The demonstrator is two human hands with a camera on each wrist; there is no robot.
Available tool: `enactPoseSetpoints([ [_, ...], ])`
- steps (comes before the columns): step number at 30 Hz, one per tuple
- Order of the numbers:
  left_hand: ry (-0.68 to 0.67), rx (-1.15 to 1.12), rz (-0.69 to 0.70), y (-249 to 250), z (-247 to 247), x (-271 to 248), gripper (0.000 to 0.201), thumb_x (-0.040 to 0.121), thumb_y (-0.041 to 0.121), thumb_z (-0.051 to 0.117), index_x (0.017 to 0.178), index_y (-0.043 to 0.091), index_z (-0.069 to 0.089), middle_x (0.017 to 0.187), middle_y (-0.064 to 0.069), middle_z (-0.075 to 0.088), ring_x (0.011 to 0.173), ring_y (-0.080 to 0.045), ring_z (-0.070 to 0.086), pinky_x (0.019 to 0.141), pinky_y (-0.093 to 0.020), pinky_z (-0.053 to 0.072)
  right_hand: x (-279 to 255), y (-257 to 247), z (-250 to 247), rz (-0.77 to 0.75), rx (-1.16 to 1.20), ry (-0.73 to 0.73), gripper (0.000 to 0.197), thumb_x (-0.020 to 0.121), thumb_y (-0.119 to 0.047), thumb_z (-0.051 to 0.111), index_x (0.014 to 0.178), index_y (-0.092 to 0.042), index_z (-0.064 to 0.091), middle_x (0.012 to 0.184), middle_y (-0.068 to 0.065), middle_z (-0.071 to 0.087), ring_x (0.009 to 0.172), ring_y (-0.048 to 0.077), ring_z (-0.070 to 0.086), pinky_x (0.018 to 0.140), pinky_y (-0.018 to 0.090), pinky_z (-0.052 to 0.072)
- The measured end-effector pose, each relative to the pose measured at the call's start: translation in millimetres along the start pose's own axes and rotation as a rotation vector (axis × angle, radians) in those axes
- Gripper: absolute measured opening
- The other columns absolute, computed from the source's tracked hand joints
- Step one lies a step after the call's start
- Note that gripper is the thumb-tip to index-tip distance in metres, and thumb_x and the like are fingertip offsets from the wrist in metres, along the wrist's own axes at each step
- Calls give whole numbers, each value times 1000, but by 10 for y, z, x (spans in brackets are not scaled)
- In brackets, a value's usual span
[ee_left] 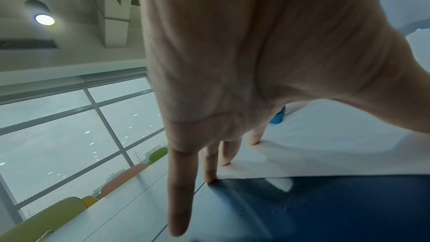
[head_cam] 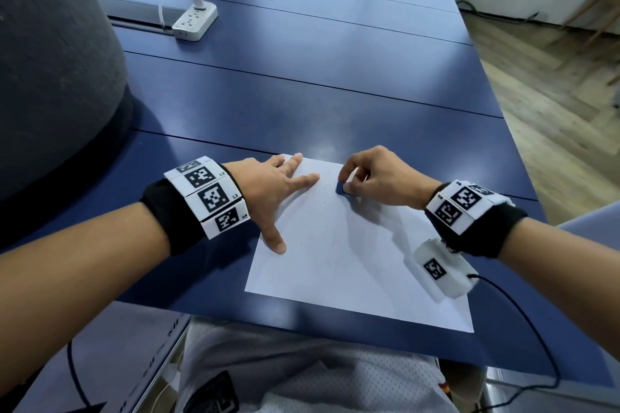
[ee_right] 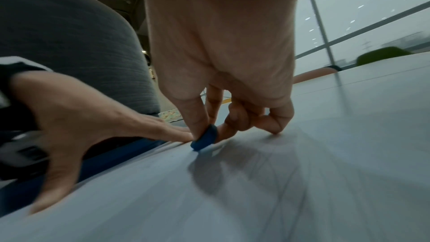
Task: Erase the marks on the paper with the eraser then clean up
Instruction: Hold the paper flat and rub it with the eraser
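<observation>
A white sheet of paper (head_cam: 355, 265) lies on the blue table near its front edge. My left hand (head_cam: 275, 191) lies flat with spread fingers on the sheet's far left corner, thumb pressing the left edge. My right hand (head_cam: 369, 174) pinches a small blue eraser (head_cam: 341, 187) between thumb and fingers, its lower end touching the paper near the far edge. The right wrist view shows the eraser (ee_right: 204, 140) bent against the paper (ee_right: 256, 200), and the left wrist view shows the eraser (ee_left: 277, 117) beyond my palm. Faint specks dot the sheet's middle.
The blue table (head_cam: 302, 83) stretches away beyond the paper. A white power strip (head_cam: 194, 21) with a plugged cable sits at the far left. A large grey upholstered shape (head_cam: 50, 60) stands at the left. The table's right edge drops to a wooden floor (head_cam: 553, 94).
</observation>
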State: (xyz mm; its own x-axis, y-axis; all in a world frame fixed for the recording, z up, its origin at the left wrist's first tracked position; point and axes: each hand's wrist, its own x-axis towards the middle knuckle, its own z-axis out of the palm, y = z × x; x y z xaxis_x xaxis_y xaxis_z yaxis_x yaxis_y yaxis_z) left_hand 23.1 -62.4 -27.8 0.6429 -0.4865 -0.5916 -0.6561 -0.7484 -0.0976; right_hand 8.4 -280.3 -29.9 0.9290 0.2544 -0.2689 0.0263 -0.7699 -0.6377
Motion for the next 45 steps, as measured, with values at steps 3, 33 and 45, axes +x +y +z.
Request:
enactPoseSetpoints([
  [3,1,4,0,3,8,2,137,56,72,78,151,40,-15,161,-1,-22,150,-21,-9,102,-46,40,-120,-46,61,-41,-89,-148,11,80,-13,66,85,-20,73,62,-9,65,49,-2,51,47,7,35],
  [33,37,62,13,86,-67,23,136,55,68,81,151,45,-13,161,-20,-9,148,-33,9,99,-43,42,-504,-164,370,-58,-96,-26,10,83,-15,62,91,-17,68,66,-4,66,50,-1,52,53,7,39],
  [45,34,51,-3,91,-64,28,137,55,69,81,150,45,-14,161,-18,-12,149,-32,5,100,-43,41,-548,-190,344,-59,-126,-92,8,82,-14,65,87,-19,68,60,-9,59,49,-3,52,51,7,38],
])
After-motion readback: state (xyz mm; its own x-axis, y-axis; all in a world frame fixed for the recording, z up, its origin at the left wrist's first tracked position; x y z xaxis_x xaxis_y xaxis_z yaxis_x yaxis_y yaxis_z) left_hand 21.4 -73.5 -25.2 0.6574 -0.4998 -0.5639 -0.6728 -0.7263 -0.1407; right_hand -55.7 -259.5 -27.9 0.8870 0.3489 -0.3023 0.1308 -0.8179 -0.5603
